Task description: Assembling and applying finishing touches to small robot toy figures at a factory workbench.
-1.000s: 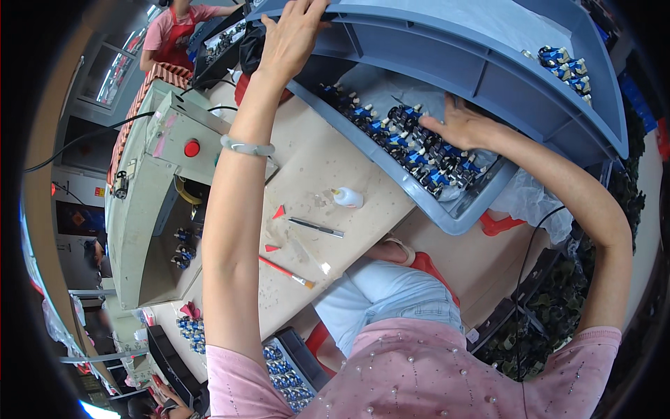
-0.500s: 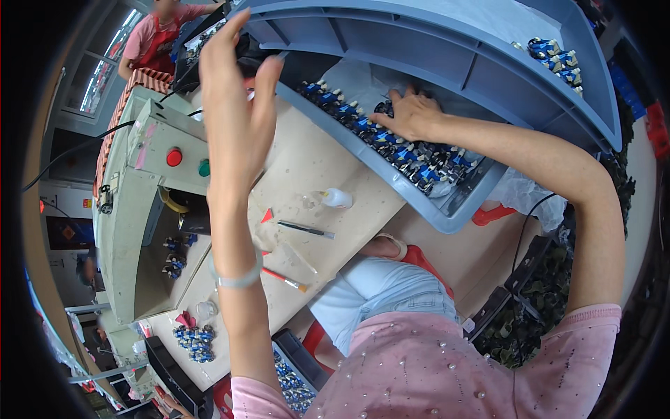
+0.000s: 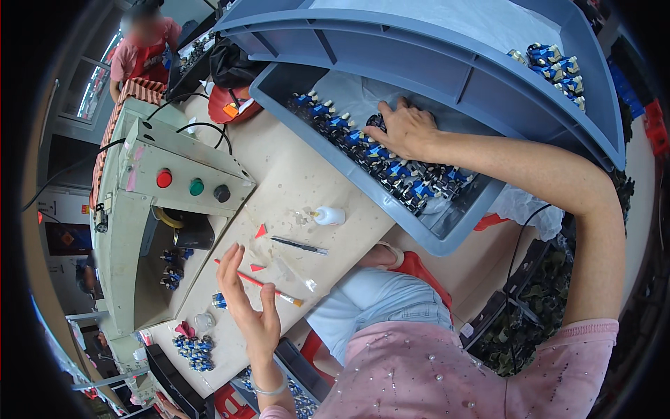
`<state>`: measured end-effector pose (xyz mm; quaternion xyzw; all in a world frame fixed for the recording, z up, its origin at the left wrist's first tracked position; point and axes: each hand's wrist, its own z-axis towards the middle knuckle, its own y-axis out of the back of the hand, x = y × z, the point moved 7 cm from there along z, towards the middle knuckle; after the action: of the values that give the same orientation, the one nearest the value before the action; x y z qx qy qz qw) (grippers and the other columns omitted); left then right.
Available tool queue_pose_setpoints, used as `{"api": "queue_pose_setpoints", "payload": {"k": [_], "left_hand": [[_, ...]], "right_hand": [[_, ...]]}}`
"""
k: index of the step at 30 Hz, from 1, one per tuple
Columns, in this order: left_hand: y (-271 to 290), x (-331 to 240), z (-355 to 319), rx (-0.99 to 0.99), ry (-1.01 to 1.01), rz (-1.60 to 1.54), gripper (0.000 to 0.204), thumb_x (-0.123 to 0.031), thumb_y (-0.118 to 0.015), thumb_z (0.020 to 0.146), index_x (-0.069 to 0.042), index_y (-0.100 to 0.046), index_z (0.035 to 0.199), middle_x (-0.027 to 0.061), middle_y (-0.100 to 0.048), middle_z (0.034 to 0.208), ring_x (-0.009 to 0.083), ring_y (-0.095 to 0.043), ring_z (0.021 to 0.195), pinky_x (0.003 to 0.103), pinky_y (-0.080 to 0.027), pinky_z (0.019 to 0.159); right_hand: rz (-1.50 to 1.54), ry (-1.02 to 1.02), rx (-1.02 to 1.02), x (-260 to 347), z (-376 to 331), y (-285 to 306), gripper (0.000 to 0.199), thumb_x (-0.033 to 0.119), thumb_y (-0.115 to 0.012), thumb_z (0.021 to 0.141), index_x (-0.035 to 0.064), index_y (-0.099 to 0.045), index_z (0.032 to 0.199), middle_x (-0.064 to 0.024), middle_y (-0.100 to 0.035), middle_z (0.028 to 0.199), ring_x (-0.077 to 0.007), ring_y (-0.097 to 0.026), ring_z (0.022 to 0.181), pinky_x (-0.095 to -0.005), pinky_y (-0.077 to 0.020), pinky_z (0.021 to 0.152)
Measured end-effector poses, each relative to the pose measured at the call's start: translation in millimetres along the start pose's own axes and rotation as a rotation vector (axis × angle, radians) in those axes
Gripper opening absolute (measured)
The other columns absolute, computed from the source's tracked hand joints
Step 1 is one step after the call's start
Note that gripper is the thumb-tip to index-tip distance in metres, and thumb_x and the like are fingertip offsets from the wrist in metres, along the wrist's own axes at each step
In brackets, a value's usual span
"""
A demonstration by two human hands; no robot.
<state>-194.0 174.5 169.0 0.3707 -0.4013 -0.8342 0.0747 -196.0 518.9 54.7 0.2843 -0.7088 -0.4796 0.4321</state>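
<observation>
My right hand (image 3: pixel 405 129) reaches into a grey plastic bin (image 3: pixel 335 157), fingers curled down onto a row of small blue and black parts (image 3: pixel 412 185). Whether it grips one is hidden by the fingers. My left hand (image 3: pixel 248 307) hovers above the beige table (image 3: pixel 293 181) near its front edge, palm up, fingers apart, holding nothing. A thin red-handled brush (image 3: pixel 255 281) lies just behind it. A bracelet (image 3: pixel 269 390) circles that wrist.
A second grey bin (image 3: pixel 419 56) is stacked above, with blue parts (image 3: pixel 558 66) in its corner. A white small bottle (image 3: pixel 328 215), a black pen-like tool (image 3: pixel 300 245) and red wedges (image 3: pixel 260 230) lie on the table. A machine with three buttons (image 3: pixel 188 174) stands left. Another person (image 3: pixel 143 49) sits far left.
My left hand came down from the upper bin's edge to just above the table front. My right hand slid left along the row of parts in the lower bin.
</observation>
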Motion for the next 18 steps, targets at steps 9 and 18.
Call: {"api": "queue_pose_setpoints", "payload": {"k": [9, 18], "left_hand": [[9.7, 21.1, -21.1, -0.011, 0.174, 0.088, 0.047, -0.008, -0.058, 0.084, -0.002, -0.046, 0.13, 0.019, -0.044, 0.135, 0.0345, -0.041, 0.126, 0.041, -0.03, 0.104], [19.6, 29.3, -26.6, -0.036, 0.214, 0.07, 0.051, -0.001, -0.054, 0.082, 0.003, -0.042, 0.131, 0.0195, -0.043, 0.134, 0.0344, -0.039, 0.127, 0.04, -0.026, 0.107]], "right_hand": [[0.139, -0.069, 0.116, -1.8, 1.8, 10.8, 0.071, 0.058, -0.032, 0.094, 0.0005, -0.04, 0.136, -0.0316, -0.048, 0.123, -0.0458, -0.052, 0.114, -0.0512, -0.0428, 0.096], [0.245, 0.143, -0.032, 34.6, -103.9, 78.7, 0.05, 0.034, -0.049, 0.094, -0.0074, -0.049, 0.123, -0.0289, -0.054, 0.114, -0.0429, -0.055, 0.106, -0.0473, -0.0444, 0.092]]}}
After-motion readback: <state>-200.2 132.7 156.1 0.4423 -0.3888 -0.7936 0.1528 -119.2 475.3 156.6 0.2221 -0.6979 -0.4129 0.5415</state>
